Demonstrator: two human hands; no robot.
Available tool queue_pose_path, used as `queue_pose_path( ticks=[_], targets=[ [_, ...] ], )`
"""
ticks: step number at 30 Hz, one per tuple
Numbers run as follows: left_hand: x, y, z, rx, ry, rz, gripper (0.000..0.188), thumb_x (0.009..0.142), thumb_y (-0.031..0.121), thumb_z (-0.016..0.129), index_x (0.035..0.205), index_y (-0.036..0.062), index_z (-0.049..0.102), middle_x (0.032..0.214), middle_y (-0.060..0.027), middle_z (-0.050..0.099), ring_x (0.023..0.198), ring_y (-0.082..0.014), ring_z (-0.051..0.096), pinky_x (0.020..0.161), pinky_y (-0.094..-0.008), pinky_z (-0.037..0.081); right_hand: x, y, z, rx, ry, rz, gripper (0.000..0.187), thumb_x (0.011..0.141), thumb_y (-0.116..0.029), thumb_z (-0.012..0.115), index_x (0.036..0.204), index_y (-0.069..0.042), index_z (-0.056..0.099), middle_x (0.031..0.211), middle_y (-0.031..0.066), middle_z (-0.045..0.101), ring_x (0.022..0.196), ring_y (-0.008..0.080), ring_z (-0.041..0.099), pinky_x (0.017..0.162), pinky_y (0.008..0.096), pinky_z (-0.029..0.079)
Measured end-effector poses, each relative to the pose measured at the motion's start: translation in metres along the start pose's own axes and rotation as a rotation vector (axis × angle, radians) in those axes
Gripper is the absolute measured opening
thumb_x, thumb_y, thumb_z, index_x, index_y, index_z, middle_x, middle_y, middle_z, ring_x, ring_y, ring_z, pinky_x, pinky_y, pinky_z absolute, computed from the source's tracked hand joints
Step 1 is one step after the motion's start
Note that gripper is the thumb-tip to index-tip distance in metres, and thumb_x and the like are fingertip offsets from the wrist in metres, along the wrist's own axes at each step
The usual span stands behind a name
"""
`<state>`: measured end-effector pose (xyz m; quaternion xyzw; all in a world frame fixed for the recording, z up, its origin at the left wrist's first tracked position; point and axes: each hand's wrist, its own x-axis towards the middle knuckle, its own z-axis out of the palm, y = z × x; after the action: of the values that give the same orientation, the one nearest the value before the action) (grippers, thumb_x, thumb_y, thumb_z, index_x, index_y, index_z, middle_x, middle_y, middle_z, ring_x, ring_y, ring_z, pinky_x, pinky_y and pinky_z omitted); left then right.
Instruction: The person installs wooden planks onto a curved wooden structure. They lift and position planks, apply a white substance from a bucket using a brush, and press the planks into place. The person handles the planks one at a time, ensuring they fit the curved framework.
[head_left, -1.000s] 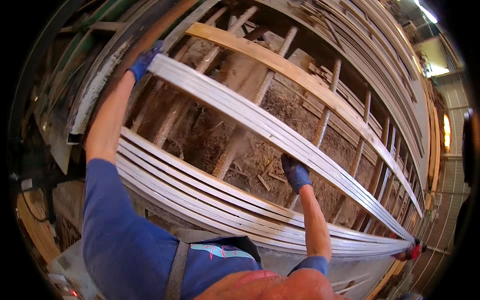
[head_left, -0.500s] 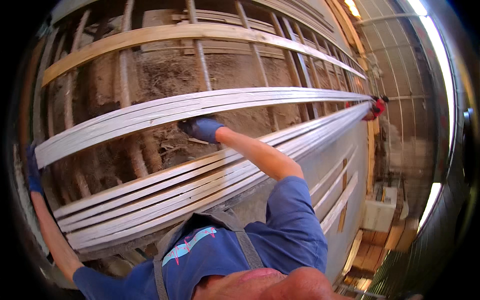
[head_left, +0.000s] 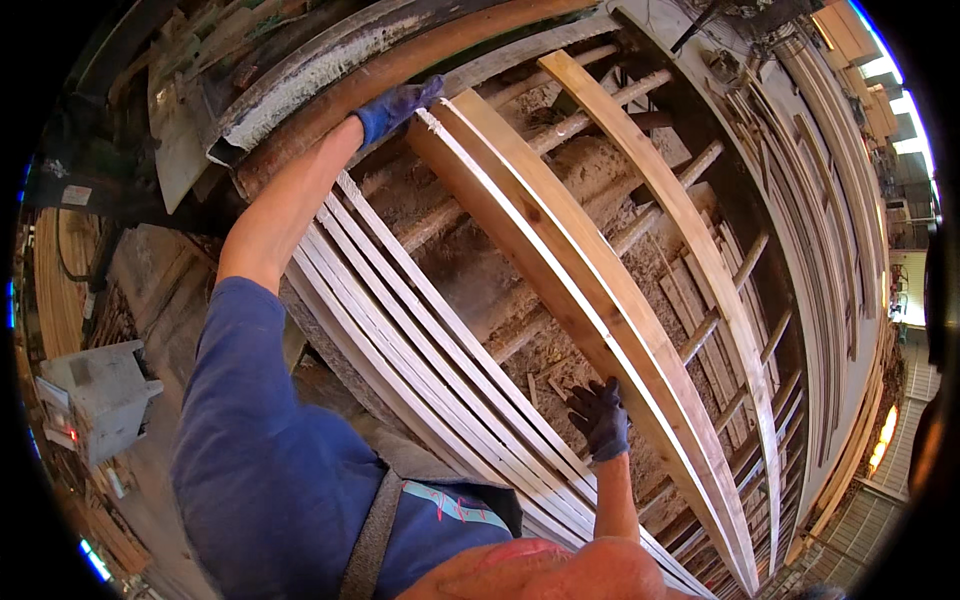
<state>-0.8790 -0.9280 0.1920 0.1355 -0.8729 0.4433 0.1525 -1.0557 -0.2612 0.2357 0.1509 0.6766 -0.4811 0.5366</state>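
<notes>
Two long planks lie side by side over a row of rusty bars. The nearer plank [head_left: 492,222] is tilted, showing a brown wide face and a white edge; the farther plank [head_left: 567,212] shows a tan face. My left hand [head_left: 395,108], in a blue glove, rests at their near ends with its fingers stretched out. Against the nearer plank's brown side is my right hand [head_left: 600,420], dark-gloved, fingers spread. Between my body and these planks lies a row of white-edged boards [head_left: 400,318], touched by neither hand.
Another plank [head_left: 657,168] lies across the bars [head_left: 703,163] farther off. A rusty beam [head_left: 400,58] runs past my left hand. Long lumber [head_left: 838,215] is stacked on the far right. A grey box [head_left: 100,395] stands at the left. Wood scraps and dirt lie below the bars.
My view has turned toward the left end of the boards. Brown and tan plank faces now show where a white-edged bundle was. The red-gloved person at the far end is out of view.
</notes>
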Motion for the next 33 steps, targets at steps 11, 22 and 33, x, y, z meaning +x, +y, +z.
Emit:
queue_pose_path(
  ticks=[11,22,33],
  targets=[
    [0.073,0.03,-0.055,-1.848,-0.332,-0.828,0.049,0.102,0.04,0.042,0.13,0.0014,0.055,0.13,-0.006,0.056,0.119,-0.0168,0.05,0.106,-0.0285,0.033,0.051,-0.017,-0.003,0.712,0.011,-0.272,0.07,0.085,-0.056,0.062,0.131,-0.006,0.048,0.13,0.0143,0.056,0.114,0.0292,0.056,0.088,0.0356,0.049],
    [0.207,0.065,-0.007,-1.915,-0.18,-0.719,0.056,0.094,0.052,0.052,0.129,0.0085,0.058,0.116,-0.0084,0.065,0.092,-0.018,0.059,0.096,-0.0324,0.042,0.139,-0.14,-0.033,1.147,-0.032,-0.71,0.044,0.088,-0.026,0.068,0.123,-0.003,0.053,0.121,0.0145,0.062,0.108,0.0283,0.062,0.088,0.0422,0.056],
    [0.137,-0.009,-0.083,-2.029,-0.452,-0.896,0.058,0.091,0.06,0.052,0.128,0.0159,0.056,0.101,0.0018,0.062,0.084,-0.0083,0.06,0.077,-0.0279,0.05,0.038,-0.106,0.002,0.935,-0.056,-0.578,0.032,0.092,-0.031,0.061,0.115,-0.009,0.058,0.105,0.0086,0.068,0.087,0.0209,0.067,0.065,0.0331,0.058]
  ],
)
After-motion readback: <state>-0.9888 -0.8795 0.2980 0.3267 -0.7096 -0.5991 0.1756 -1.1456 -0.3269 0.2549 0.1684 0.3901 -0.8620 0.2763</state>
